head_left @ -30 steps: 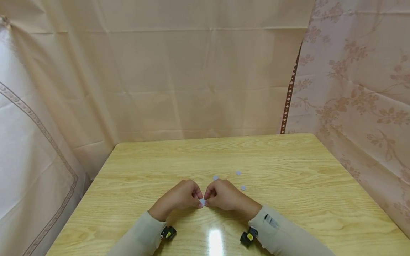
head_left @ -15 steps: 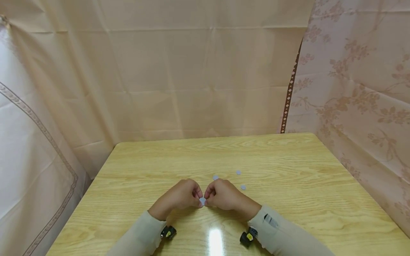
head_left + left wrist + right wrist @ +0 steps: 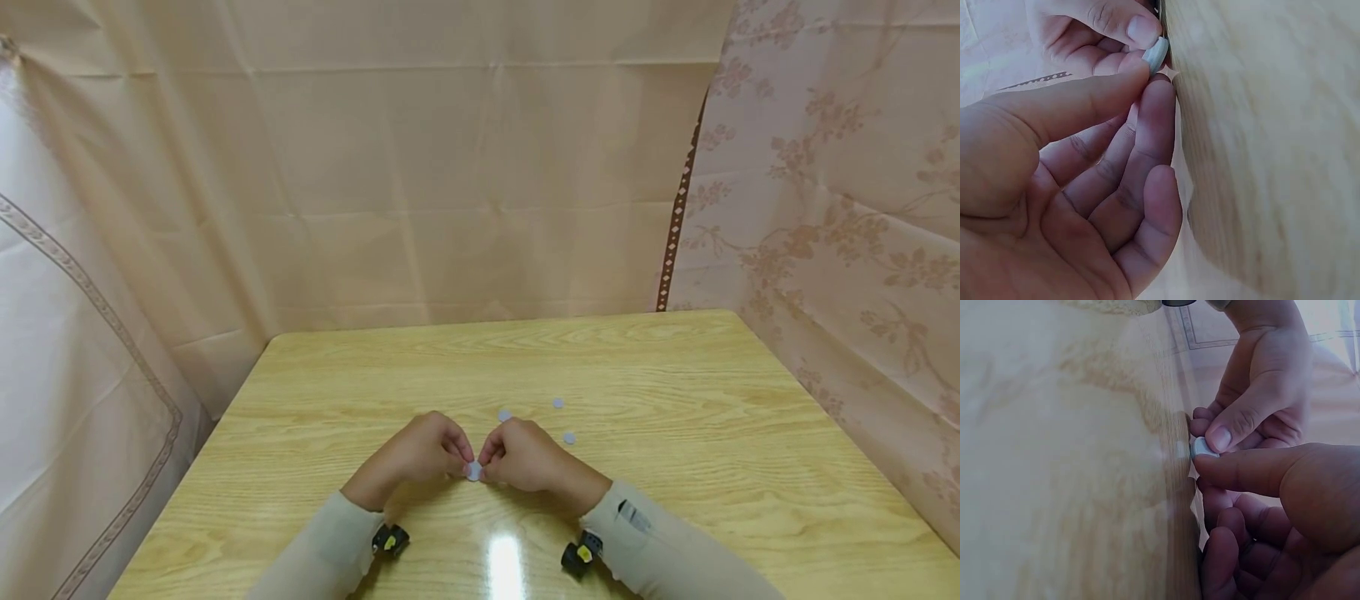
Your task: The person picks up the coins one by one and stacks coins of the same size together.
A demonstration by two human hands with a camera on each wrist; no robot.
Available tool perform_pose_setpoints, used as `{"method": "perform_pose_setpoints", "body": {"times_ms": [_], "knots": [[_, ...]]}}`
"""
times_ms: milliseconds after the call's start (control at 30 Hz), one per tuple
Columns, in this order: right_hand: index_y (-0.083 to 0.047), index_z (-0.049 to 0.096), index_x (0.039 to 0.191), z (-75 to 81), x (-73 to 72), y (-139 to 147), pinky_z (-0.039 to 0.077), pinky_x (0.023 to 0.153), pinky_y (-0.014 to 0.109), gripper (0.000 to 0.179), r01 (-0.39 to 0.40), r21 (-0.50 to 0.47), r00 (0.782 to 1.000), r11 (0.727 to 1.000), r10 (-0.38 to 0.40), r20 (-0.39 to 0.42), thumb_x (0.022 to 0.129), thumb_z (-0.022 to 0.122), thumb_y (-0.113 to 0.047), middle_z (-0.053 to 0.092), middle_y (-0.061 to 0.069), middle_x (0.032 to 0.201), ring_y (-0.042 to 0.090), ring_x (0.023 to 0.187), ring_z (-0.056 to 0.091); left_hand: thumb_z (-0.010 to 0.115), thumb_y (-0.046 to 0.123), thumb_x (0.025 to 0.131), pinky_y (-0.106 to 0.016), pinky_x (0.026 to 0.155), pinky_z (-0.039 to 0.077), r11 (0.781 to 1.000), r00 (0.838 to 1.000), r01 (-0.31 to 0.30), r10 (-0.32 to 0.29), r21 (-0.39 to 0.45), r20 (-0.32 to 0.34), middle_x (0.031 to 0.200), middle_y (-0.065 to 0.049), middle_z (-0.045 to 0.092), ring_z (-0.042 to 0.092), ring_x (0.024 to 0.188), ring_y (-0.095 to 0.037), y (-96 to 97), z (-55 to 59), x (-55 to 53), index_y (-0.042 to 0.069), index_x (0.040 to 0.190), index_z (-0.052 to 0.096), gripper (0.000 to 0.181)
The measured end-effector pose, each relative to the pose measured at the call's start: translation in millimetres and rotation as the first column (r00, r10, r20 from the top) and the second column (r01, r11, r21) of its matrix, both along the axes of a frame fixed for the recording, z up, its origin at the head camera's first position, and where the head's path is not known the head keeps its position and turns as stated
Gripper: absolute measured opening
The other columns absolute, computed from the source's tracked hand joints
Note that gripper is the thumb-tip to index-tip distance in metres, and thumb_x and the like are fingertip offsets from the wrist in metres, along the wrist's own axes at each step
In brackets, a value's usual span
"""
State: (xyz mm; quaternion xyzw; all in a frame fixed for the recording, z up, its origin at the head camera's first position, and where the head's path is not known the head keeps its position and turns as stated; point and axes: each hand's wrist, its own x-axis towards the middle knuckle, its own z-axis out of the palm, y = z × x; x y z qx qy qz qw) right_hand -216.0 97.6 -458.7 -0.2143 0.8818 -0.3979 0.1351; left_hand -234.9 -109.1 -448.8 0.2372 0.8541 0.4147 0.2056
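Note:
In the head view a small pale round disc (image 3: 474,472) sits low over the tabletop between both hands. My left hand (image 3: 429,450) pinches it from the left, thumb tip against its near edge. From the right, my right hand (image 3: 523,455) pinches the same disc with thumb and forefinger. Seen from the left wrist, the disc (image 3: 1156,56) is thick, with a line along its edge; whether it is one piece or two layers I cannot tell. The right wrist view has both thumbs pressing the disc (image 3: 1202,449), and its far side is hidden by fingers.
Three more pale discs lie flat beyond the right hand: one disc (image 3: 505,415) just behind its knuckles, another disc (image 3: 558,403) farther back, a third disc (image 3: 569,438) to the right. The wooden table (image 3: 337,375) is bordered by hanging cloth (image 3: 480,200).
The left hand and wrist have shifted slightly left and up, and more of the held disc shows between the fingertips. The right hand and the three loose discs stay put.

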Motion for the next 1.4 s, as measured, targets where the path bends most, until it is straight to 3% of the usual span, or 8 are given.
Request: {"method": "perform_pose_setpoints", "body": {"times_ms": [333, 567, 833, 1133, 1400], "knots": [[-0.015, 0.071, 0.079, -1.0, -1.6, 1, 0.042, 0.046, 0.021, 0.005, -0.005, -0.004, 1.000, 1.000, 0.005, -0.014, 0.080, 0.075, -0.019, 0.065, -0.004, 0.065, 0.007, 0.051, 0.053, 0.077, 0.008, 0.077, -0.035, 0.060, 0.052, 1.000, 1.000, -0.027, 0.027, 0.010, 0.006, 0.073, -0.005, 0.070, 0.064, 0.064, -0.020, -1.3, 1.1, -1.2, 0.006, 0.080, 0.071, 0.008], [-0.016, 0.070, 0.080, -0.9, -1.4, 1, 0.042, 0.046, 0.022, 0.005, 0.001, -0.003, 1.000, 1.000, -0.001, -0.011, 0.081, 0.075, -0.018, 0.064, -0.004, 0.065, 0.007, 0.052, 0.053, 0.077, 0.012, 0.078, -0.033, 0.060, 0.052, 0.996, 0.997, -0.082, 0.082, -0.036, -0.015, 0.072, -0.002, 0.070, 0.064, 0.065, -0.019, -5.5, 1.4, -3.2, 0.009, 0.078, 0.071, 0.006], [-0.017, 0.070, 0.080, -0.7, -2.8, 4, 0.043, 0.048, 0.023, 0.004, -0.003, 0.006, 1.000, 1.000, 0.003, -0.008, 0.081, 0.074, -0.017, 0.064, -0.004, 0.066, 0.007, 0.052, 0.052, 0.078, 0.019, 0.077, -0.034, 0.064, 0.055, 0.989, 0.989, -0.142, 0.144, -0.029, 0.039, 0.076, -0.004, 0.071, 0.067, 0.069, -0.019, -18.3, 1.8, -8.3, 0.008, 0.078, 0.072, 0.012], [-0.014, 0.070, 0.082, -1.4, -6.4, 7, 0.045, 0.047, 0.023, 0.004, -0.008, -0.037, 1.000, 0.999, 0.008, 0.012, 0.082, 0.073, -0.016, 0.065, -0.001, 0.068, 0.010, 0.053, 0.056, 0.076, 0.012, 0.080, -0.035, 0.065, 0.056, 0.988, 0.983, -0.154, 0.151, 0.020, 0.108, 0.078, -0.009, 0.071, 0.068, 0.070, -0.022, -31.3, 2.4, -14.5, 0.003, 0.079, 0.071, 0.010], [-0.012, 0.070, 0.086, 3.2, -11.0, 16, 0.047, 0.045, 0.028, 0.004, 0.027, -0.068, 0.998, 0.997, -0.023, 0.061, 0.086, 0.068, -0.016, 0.067, 0.006, 0.069, 0.016, 0.051, 0.058, 0.071, 0.007, 0.082, -0.034, 0.064, 0.056, 0.986, 0.981, -0.166, 0.166, -0.001, 0.098, 0.076, -0.009, 0.071, 0.068, 0.068, -0.021, -35.4, 7.0, -13.5, 0.002, 0.077, 0.071, 0.007]]}}
